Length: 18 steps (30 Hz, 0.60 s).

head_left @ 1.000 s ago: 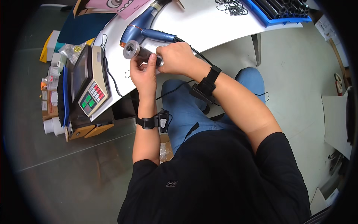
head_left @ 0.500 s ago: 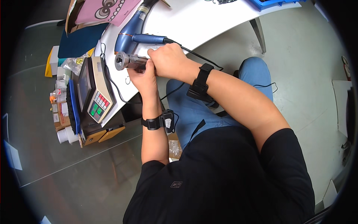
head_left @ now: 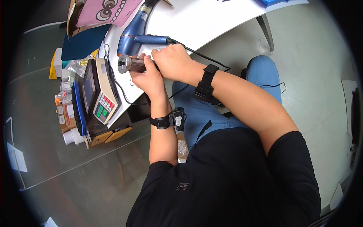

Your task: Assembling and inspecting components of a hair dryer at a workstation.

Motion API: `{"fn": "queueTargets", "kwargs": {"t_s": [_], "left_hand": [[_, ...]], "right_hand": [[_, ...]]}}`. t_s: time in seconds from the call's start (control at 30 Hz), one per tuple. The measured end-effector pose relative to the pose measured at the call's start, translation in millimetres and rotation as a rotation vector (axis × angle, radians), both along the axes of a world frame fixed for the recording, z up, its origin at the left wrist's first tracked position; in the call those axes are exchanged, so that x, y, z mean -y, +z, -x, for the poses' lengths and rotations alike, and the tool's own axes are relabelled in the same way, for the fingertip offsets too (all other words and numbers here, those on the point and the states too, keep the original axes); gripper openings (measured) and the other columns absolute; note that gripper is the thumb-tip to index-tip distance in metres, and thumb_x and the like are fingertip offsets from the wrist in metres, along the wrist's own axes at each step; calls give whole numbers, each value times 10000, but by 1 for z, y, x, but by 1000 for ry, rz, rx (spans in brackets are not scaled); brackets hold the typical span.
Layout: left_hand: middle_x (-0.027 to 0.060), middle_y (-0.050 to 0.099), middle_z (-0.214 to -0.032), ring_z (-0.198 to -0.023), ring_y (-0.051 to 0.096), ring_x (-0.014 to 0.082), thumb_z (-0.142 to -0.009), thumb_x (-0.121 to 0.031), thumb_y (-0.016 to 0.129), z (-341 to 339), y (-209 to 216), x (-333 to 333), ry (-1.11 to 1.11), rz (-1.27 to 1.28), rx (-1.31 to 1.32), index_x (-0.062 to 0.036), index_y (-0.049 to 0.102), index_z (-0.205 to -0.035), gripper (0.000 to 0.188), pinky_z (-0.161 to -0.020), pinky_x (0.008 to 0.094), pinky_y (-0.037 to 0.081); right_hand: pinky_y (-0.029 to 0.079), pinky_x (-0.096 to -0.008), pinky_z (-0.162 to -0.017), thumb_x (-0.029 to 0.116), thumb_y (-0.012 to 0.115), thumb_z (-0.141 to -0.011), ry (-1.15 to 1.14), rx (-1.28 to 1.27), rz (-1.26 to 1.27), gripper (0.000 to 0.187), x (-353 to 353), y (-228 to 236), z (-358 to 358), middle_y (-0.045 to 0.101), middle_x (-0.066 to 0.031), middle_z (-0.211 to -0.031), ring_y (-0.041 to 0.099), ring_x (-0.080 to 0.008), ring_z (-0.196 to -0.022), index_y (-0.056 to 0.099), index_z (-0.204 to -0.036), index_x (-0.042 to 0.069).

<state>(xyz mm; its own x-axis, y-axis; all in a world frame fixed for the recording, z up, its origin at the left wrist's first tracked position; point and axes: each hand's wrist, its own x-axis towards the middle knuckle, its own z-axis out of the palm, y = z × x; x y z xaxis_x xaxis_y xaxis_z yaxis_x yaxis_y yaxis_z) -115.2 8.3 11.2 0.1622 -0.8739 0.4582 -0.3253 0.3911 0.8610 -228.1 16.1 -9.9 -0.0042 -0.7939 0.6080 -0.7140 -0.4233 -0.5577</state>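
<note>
My left hand (head_left: pixel 148 80) is wrapped around a clear cylinder with a grey round cap (head_left: pixel 123 63). Something dark brown shows through its wall, and the cap end points left, over the white table's edge. At the opposite end, my right hand (head_left: pixel 172 61) is closed in a fist, its fingertips hidden beneath; a dark part of the cylinder runs into it. Both hands are close together. Just beyond them lies a blue hair dryer (head_left: pixel 133 34), its handle pointing right toward my right knuckles.
A beige weighing scale (head_left: pixel 104 90) with coloured keys stands on the left. A black cord (head_left: pixel 206 60) runs from the dryer past my right hand. On the white table (head_left: pixel 189 19) are a pink printed bag (head_left: pixel 100 13) at far left and a blue tray (head_left: pixel 274 3) at far right.
The view has shifted slightly. My left hand has changed its hold on the cylinder: its fingers now show over the top, and its wrist has turned. My right hand stays at the same end.
</note>
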Motion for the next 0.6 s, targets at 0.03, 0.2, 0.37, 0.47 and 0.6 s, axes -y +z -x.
{"fn": "queueTargets", "kwargs": {"t_s": [0.03,0.2,0.37,0.47,0.6], "left_hand": [[184,694,-1160,-1014,681,228,-984,-97,700,1,0,-1,-28,-4,-38,99,576,-1214,326,-930,389,552],[181,582,-1333,-1152,627,225,-984,-39,663,2,2,-16,-88,-92,-94,63,429,-1417,503,-944,363,551],[171,558,-1380,-1297,541,248,-924,56,560,-18,-2,-31,-239,-5,-92,41,338,-1536,651,-1139,392,398],[174,545,-1422,-1310,543,246,-925,52,559,-35,-7,-30,-211,0,89,39,327,-1555,671,-1135,394,405],[151,668,-1269,-1201,625,198,-1024,8,571,-49,-14,-20,-142,-83,-13,58,500,-1441,426,-1083,339,457]], "right_hand": [[567,-413,-559,211,705,-806,-4,6,1,208,-1,0,-1,706,-152,-670,727,-324,-616,675,-864,13],[579,-408,-621,248,729,-817,22,-19,-97,214,-3,6,1,742,-137,-733,751,-305,-692,715,-866,40],[590,-413,-678,257,784,-781,72,-43,-194,204,-6,11,7,760,-127,-774,765,-303,-754,763,-860,71],[594,-426,-715,279,808,-777,86,-46,-268,228,-4,15,9,765,-124,-807,762,-315,-795,780,-916,101],[591,-440,-789,332,825,-796,101,-72,-400,366,-1,19,11,777,-114,-887,757,-321,-891,784,-1123,171]]}}
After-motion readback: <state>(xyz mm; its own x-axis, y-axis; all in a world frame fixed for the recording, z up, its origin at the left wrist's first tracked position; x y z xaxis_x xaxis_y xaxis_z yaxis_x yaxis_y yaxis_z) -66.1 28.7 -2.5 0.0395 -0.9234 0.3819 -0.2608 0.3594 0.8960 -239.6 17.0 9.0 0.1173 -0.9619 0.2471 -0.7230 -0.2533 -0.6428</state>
